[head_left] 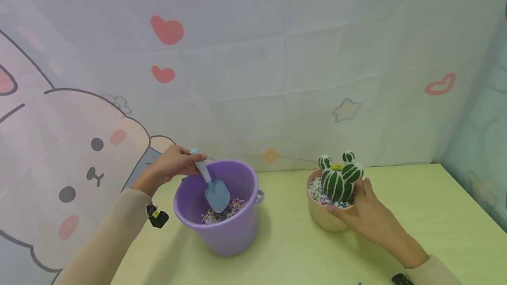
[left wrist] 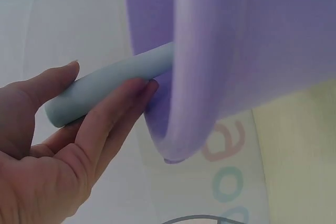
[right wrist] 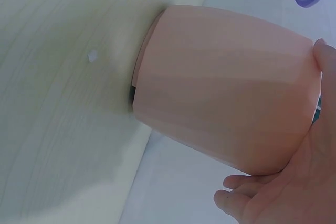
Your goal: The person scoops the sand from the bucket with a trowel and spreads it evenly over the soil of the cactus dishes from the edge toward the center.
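My left hand (head_left: 177,162) holds the pale handle of a small blue scoop (head_left: 217,196) over the left rim of a purple bucket (head_left: 229,242). The scoop's blade points down into the bucket, above small multicoloured beads (head_left: 238,206). In the left wrist view, thumb and fingers pinch the handle (left wrist: 107,83) beside the rim. On the right, my right hand (head_left: 374,219) grips a peach-coloured flowerpot (head_left: 326,218), thumb at its near rim and fingers round the right side. A green toy cactus (head_left: 334,186) with white stripes stands in beads inside the pot.
Both containers are on a pale yellow-green table (head_left: 289,241). Behind it hangs a printed cloth (head_left: 277,78) with hearts, stars and a rabbit. The bucket has a side lug (head_left: 259,196) on its right. A white speck (right wrist: 93,56) lies on the table near the pot.
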`<state>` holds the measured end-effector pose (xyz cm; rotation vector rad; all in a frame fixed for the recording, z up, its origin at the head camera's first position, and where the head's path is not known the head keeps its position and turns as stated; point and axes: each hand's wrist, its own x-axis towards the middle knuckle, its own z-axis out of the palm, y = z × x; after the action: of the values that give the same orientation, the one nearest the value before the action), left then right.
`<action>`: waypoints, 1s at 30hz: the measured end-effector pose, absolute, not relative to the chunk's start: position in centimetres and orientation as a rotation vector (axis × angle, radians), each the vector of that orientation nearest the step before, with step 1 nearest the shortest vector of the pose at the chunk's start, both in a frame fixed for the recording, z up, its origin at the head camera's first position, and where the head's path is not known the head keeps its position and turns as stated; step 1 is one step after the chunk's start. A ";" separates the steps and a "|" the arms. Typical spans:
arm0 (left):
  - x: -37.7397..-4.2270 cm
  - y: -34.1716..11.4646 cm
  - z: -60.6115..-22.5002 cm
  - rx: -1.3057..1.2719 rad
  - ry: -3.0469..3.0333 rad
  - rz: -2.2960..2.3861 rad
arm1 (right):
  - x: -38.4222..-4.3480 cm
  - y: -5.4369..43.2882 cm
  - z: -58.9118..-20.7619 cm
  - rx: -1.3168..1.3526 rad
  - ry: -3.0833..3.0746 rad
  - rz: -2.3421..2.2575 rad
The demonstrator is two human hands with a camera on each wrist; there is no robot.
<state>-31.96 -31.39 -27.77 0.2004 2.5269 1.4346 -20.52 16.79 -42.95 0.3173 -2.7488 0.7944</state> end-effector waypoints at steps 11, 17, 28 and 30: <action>-31.6 -30.4 -27.4 0.208 2.774 1.059 | -20.7 17.0 -42.9 0.307 -2.745 0.818; -31.3 -30.1 -27.3 0.181 2.779 0.984 | -20.7 16.9 -43.1 0.302 -2.753 0.860; -31.7 -30.5 -27.9 0.432 3.006 0.593 | -20.6 16.8 -43.1 0.320 -2.734 0.871; -32.0 -30.7 -28.0 0.526 3.020 0.538 | -20.7 16.8 -43.0 0.319 -2.729 0.861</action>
<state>-32.01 -30.70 -27.96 0.5261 3.0198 0.5380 -20.67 16.84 -43.01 0.3189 -2.7286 0.8610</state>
